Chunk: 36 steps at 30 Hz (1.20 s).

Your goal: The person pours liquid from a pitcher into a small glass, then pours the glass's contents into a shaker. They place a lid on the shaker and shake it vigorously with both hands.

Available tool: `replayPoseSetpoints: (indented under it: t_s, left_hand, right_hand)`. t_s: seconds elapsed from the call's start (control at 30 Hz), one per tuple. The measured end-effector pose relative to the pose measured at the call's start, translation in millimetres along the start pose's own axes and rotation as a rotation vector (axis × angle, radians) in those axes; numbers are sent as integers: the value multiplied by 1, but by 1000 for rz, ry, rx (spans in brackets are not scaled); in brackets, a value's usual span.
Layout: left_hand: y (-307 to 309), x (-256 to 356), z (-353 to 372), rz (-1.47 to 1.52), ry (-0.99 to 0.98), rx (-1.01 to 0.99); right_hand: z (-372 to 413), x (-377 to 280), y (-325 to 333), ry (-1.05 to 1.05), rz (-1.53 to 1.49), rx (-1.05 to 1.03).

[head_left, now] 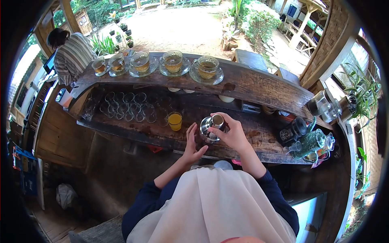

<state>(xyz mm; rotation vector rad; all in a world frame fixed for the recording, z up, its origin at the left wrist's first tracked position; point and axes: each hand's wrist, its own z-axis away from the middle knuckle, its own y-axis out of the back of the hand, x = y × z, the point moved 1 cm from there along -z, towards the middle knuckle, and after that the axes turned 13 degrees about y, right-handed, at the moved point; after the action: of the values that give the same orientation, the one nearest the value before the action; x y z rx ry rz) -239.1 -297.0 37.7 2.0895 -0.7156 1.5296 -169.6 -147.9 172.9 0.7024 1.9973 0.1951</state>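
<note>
A shiny metal cocktail shaker (206,135) stands over the lower wooden counter in front of me. My right hand (231,133) is closed around its upper part, with the fingers by the small cap on top. To the left of the shaker, my left hand (192,144) is open, fingers stretched out and palm turned toward the metal. Just beyond the left fingertips is a glass of orange drink (175,121). Several clear upturned-looking glasses (129,107) are grouped farther left on the same counter.
Along the raised wooden ledge (259,90) are several glass cups of amber drink on saucers, one cup (208,68) nearest the middle. Glass jars, a dark-lidded canister (299,126) and a green patterned jug (311,143) crowd the right end. A person in stripes (75,54) is at far left.
</note>
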Motion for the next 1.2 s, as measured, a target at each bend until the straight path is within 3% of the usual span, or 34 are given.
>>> replayPoseSetpoints:
  t_s: [0.3, 0.43, 0.47, 0.53, 0.57, 0.77, 1.2]
  left_hand:
    - [8, 81, -59, -52, -249, 123]
    - [2, 104, -79, -110, -365, 46]
    - [0, 104, -80, -110, -367, 42]
    - [-5, 101, -82, 5, -180, -154]
    - [-11, 100, -80, 125, -136, -158]
    - [-16, 91, -82, -67, -220, -112]
    - [-21, 91, -79, -37, -237, 12]
  right_hand:
    - [2, 6, -2, 3, 14, 11]
    - [4, 10, -3, 46, -33, 14]
    - [5, 12, -3, 72, -26, 20]
    - [5, 18, -3, 110, -25, 11]
    - [6, 19, -3, 148, -26, -2]
    - [9, 19, -3, 74, -84, -8]
    - [17, 32, -18, 133, -119, 57]
